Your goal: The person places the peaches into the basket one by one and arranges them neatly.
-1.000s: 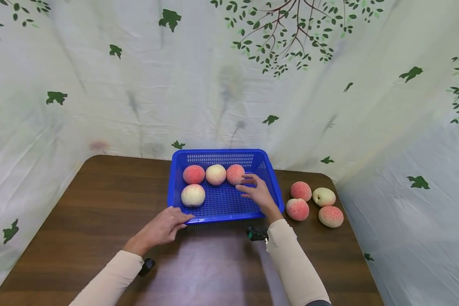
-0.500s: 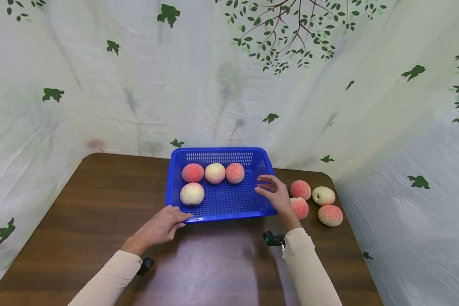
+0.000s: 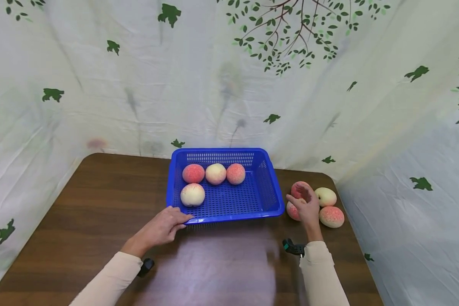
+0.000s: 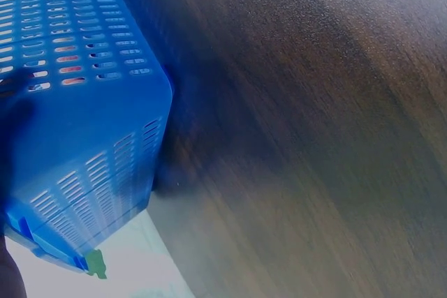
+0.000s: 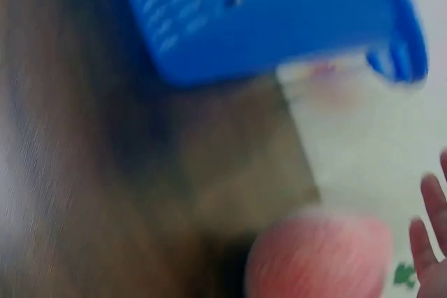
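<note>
A blue plastic basket (image 3: pixel 237 219) stands on the table; my left hand (image 3: pixel 161 227) grips its front rim near the left corner. Three peaches line its back half, the middle one pale (image 3: pixel 216 174) between two redder ones, and a whitish peach (image 3: pixel 192 195) lies in front of them on the left. To the right of the basket, my right hand (image 3: pixel 307 209) hovers with spread fingers over two red peaches, partly covering the nearer one (image 3: pixel 293 211). Its fingers also show beside a blurred red peach (image 5: pixel 321 259) in the right wrist view. The hand holds nothing.
A yellowish-green peach (image 3: pixel 327 197) and a speckled red one (image 3: pixel 331 217) lie by the right edge of the brown wooden table (image 3: pixel 92 212). A pale curtain (image 3: pixel 199 85) with leaf prints hangs behind and beside the table.
My right hand has moved out of the basket, over its right rim, to the peaches on the table. The left hand has kept its grip on the rim.
</note>
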Motion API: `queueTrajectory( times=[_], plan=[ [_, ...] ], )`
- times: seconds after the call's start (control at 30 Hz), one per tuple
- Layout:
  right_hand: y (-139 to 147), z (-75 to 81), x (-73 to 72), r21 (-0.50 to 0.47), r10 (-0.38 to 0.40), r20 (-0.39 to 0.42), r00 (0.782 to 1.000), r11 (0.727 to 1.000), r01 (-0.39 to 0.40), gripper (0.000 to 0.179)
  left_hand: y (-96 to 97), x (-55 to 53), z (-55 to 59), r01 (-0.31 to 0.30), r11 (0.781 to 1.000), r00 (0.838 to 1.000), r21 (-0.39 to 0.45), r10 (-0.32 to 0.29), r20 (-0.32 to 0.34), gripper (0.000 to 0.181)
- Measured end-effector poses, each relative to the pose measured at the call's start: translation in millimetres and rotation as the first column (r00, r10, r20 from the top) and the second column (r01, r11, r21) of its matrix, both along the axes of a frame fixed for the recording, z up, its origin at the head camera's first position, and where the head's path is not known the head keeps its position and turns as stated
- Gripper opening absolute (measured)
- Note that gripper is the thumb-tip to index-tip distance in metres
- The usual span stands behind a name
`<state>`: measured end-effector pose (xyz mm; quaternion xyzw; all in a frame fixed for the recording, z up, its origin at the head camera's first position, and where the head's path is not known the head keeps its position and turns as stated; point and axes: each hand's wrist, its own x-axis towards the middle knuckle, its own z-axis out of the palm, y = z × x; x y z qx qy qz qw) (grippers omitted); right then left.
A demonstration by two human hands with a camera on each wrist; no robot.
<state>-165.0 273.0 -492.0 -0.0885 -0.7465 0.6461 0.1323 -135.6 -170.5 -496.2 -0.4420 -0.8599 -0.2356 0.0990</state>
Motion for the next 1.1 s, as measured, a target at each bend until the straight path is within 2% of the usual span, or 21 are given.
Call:
queueTrajectory(
  times=[0.23,0.43,0.73,0.97,1.1],
  plan=[
    [19.3,-21.9,11.0,0.105,-0.063,0.053,0.997,0.993,0.057,0.055,-0.3,1.1,1.4,-0.003,1.0,1.0,-0.001,0.003,-0.012,0.027],
    [22.3,-40.8,14.0,0.119,-0.092,0.105,0.99,0.99,0.079,0.058,-0.1,0.8,0.3,0.007,1.0,1.0,0.005,-0.007,-0.031,0.027],
    [24.7,-57.8,15.5,0.196,-0.077,0.153,0.985,0.98,0.047,0.058,0.9,0.4,0.1,0.012,1.0,0.999,0.011,-0.012,-0.036,0.027],
    [24.0,-69.2,16.7,0.176,-0.053,0.203,0.978,0.984,0.017,0.077,1.0,0.1,0.4,0.0,1.0,1.0,0.001,0.0,-0.026,0.028],
    [22.1,-70.7,17.0,0.144,-0.047,0.192,0.98,0.989,0.019,0.08,0.1,0.3,0.3,-0.001,1.0,1.0,-0.001,0.001,-0.011,0.027]
  ],
)
